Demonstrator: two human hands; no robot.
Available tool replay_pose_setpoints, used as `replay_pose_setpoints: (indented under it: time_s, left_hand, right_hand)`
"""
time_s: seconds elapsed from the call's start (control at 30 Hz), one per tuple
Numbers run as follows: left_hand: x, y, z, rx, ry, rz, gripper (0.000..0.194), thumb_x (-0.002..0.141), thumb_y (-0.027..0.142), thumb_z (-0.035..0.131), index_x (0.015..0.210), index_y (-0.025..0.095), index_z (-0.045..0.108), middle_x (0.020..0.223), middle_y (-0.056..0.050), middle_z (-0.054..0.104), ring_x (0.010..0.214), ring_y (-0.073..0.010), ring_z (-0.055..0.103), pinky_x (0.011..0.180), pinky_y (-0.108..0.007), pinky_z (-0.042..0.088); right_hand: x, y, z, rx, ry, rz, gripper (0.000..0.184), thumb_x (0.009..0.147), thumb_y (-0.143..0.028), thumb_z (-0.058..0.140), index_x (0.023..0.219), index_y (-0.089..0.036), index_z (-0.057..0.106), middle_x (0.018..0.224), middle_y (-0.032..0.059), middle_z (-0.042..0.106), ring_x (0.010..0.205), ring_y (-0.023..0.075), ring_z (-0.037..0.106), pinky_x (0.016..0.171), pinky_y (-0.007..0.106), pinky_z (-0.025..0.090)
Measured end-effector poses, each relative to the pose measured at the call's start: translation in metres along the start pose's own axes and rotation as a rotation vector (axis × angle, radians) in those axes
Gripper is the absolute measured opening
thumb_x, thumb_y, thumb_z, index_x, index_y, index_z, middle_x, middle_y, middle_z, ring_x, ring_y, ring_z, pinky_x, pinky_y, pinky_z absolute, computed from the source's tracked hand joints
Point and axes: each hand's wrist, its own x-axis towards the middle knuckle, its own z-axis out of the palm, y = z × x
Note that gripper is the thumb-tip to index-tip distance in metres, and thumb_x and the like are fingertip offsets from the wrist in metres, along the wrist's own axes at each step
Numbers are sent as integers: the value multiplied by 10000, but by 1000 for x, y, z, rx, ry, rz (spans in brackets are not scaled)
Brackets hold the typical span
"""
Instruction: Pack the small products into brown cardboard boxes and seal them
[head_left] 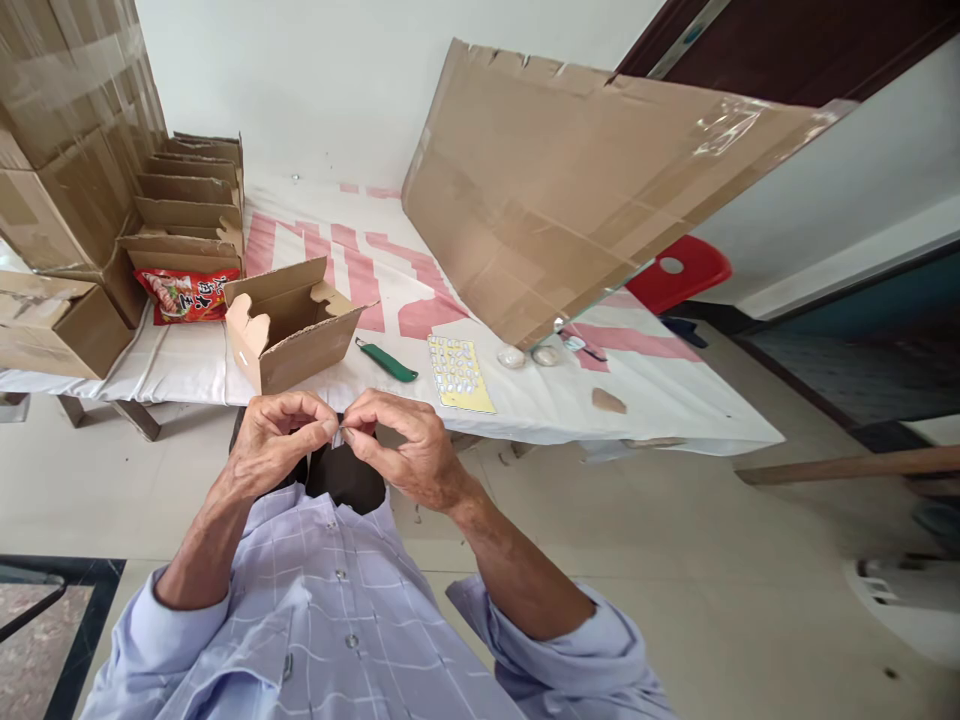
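My left hand (277, 440) and my right hand (405, 445) meet in front of my chest, below the table's front edge. Both are closed in a pinch on one small pale item (339, 436) held between the fingertips; it is too small to name. Just beyond the hands, an open brown cardboard box (289, 325) stands on the white cloth. To its right lie a green-handled tool (386, 361) and a yellow sheet of small white pieces (459, 374).
The table (675, 400) carries a white cloth with pink stripes. Folded boxes (191, 200) stack at back left by a red snack packet (186, 294) and large cartons (67, 150). A big flat cardboard sheet (585, 170) leans over the right side, a red stool (679, 270) behind.
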Motion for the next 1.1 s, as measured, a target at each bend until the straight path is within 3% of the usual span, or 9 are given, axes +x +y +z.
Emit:
replay_pose_setpoints:
  time_s: [0.3,0.5,0.63,0.83,1.1]
  left_hand:
    - [3,-2,1,-6,33,6,423,833,539,968,715,180,778,713,-45,717,679,-150,617,680,-284,512]
    - [0,3,2,44,-5,7,380,822,526,976,753,191,810,753,-47,735,679,-149,607,657,-283,513]
    - [-1,0,4,44,33,-2,408,813,547,969,702,198,788,699,-43,716,627,-146,573,598,-281,487]
    - [1,-3,7,26,96,-46,345,789,449,969,687,182,776,662,-38,706,611,-131,567,580,-257,448]
    - [3,1,12,-4,145,-64,276,776,383,931,676,192,759,647,-23,694,631,-140,599,642,-274,513]
  right_hand:
    - [-2,0,3,-137,112,-118,199,1015,-86,669,912,-243,734,841,21,770,754,169,725,705,307,611]
    - [-2,-2,1,-64,64,-38,180,1016,-122,692,883,-237,726,811,12,760,721,159,706,668,296,592]
    - [-3,-1,1,-69,61,-22,188,1018,-121,674,887,-243,732,818,13,765,726,161,710,677,298,599]
    - [-7,2,7,-232,135,-118,199,1044,-138,655,920,-260,751,840,28,787,743,177,741,700,322,643]
    - [-12,10,15,-490,277,-349,193,1044,-100,684,1006,-271,763,904,32,822,769,180,771,709,316,648]
